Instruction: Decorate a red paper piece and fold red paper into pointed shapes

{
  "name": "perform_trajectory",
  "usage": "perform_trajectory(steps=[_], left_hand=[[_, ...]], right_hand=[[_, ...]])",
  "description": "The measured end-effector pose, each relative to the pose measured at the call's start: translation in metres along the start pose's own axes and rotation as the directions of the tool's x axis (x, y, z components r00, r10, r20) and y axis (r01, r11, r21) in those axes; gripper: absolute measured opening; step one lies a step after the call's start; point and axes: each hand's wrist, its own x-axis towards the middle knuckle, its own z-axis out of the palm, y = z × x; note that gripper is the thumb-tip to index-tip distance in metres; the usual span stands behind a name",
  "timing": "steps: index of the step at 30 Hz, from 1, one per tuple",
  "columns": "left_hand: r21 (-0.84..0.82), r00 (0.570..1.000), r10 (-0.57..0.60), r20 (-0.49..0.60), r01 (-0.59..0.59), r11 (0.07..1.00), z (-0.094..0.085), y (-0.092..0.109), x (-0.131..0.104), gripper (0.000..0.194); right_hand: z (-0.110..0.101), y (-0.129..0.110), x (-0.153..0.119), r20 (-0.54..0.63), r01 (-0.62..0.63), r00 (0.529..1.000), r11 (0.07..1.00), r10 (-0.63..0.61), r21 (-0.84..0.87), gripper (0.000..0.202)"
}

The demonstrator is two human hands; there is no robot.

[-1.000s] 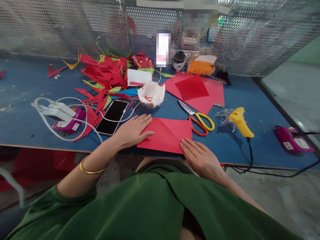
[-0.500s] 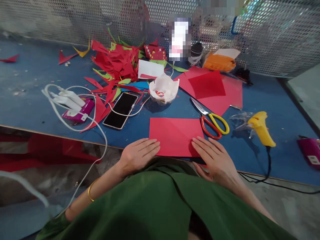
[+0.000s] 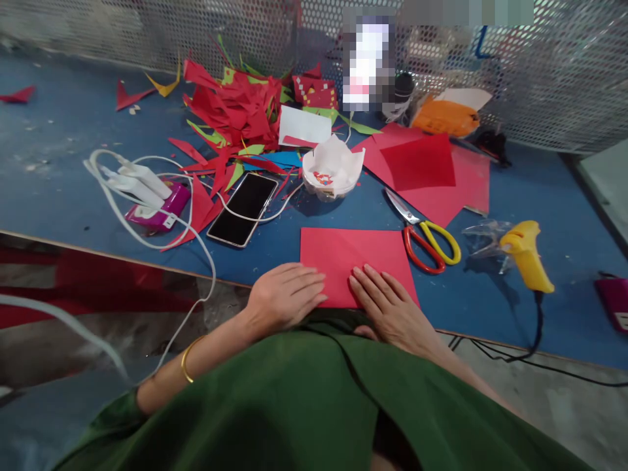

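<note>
A red sheet of paper [image 3: 356, 248] lies flat at the front edge of the blue table. My left hand [image 3: 287, 294] rests palm down on its lower left corner, fingers stretched out. On the lower right part of the sheet lies my right hand [image 3: 387, 304], its fingers flat and slightly spread and its thumb near the table edge. Just right of the sheet are scissors [image 3: 424, 239] with one red and one yellow handle, their blades pointing away from me. Neither hand grips anything.
A yellow glue gun [image 3: 530, 255] lies at the right. Behind the sheet stand a white paper-lined bowl [image 3: 333, 170] and a black phone [image 3: 244, 209]. White chargers [image 3: 142, 183] with looped cables sit on the left. Red paper scraps [image 3: 240, 108] pile up behind; larger red sheets [image 3: 417, 167] lie back right.
My right hand has slid left across the red paper, closer to my left hand. My left hand stays near the lower left corner. The whole view has shifted slightly.
</note>
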Motion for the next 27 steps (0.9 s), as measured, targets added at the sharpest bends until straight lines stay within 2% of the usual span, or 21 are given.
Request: perform_trajectory(steps=[2, 4, 5, 7, 9, 12, 15, 18, 22, 24, 27], left_hand=[[0.01, 0.978, -0.023, 0.208, 0.021, 1.0, 0.004, 0.002, 0.013, 0.043], [0.0, 0.939, 0.007, 0.343, -0.007, 1.0, 0.008, 0.004, 0.021, 0.071], [0.008, 0.922, 0.027, 0.387, -0.032, 0.999, 0.011, 0.005, 0.023, 0.076], [0.034, 0.898, 0.076, 0.433, -0.101, 0.994, 0.014, 0.006, 0.024, 0.072], [0.048, 0.888, 0.126, 0.442, -0.163, 0.985, 0.015, 0.007, 0.023, 0.063], [0.047, 0.904, 0.137, 0.405, -0.171, 0.984, 0.014, 0.004, 0.023, 0.052], [0.066, 0.921, 0.189, 0.34, -0.224, 0.972, 0.011, -0.003, 0.027, 0.039], [0.152, 0.935, 0.251, 0.25, -0.293, 0.944, 0.009, -0.011, 0.033, 0.037], [0.318, 0.967, 0.185, 0.174, -0.233, 0.919, 0.012, -0.015, 0.038, 0.038], [0.312, 0.974, 0.148, 0.173, -0.196, 0.929, 0.014, -0.014, 0.037, 0.039], [0.262, 0.965, 0.099, 0.244, -0.164, 0.951, 0.014, -0.01, 0.031, 0.041]], right_hand=[[0.001, -0.002, 0.0, -0.01, -0.012, 1.0, 1.0, 0.012, -0.009, 0.072], [0.002, -0.003, 0.0, -0.031, -0.033, 0.999, 0.999, 0.032, -0.021, 0.063], [0.002, -0.004, 0.001, -0.042, -0.045, 0.998, 0.999, 0.044, -0.024, 0.059], [0.003, -0.005, 0.002, -0.063, -0.07, 0.996, 0.997, 0.069, -0.022, 0.053], [0.002, -0.005, 0.004, -0.081, -0.089, 0.993, 0.996, 0.088, -0.009, 0.051], [-0.001, -0.002, 0.009, -0.083, -0.095, 0.992, 0.995, 0.096, 0.014, 0.049], [-0.006, 0.005, 0.016, -0.066, -0.082, 0.994, 0.996, 0.085, 0.046, 0.051], [-0.011, 0.016, 0.027, -0.115, -0.098, 0.988, 0.995, 0.099, 0.019, 0.046], [-0.015, 0.029, 0.042, -0.216, -0.082, 0.974, 0.993, 0.063, -0.081, 0.039], [-0.012, 0.031, 0.046, -0.201, -0.05, 0.979, 0.995, 0.032, -0.089, 0.041], [-0.005, 0.027, 0.043, -0.144, -0.052, 0.988, 0.999, 0.05, -0.012, 0.044]])
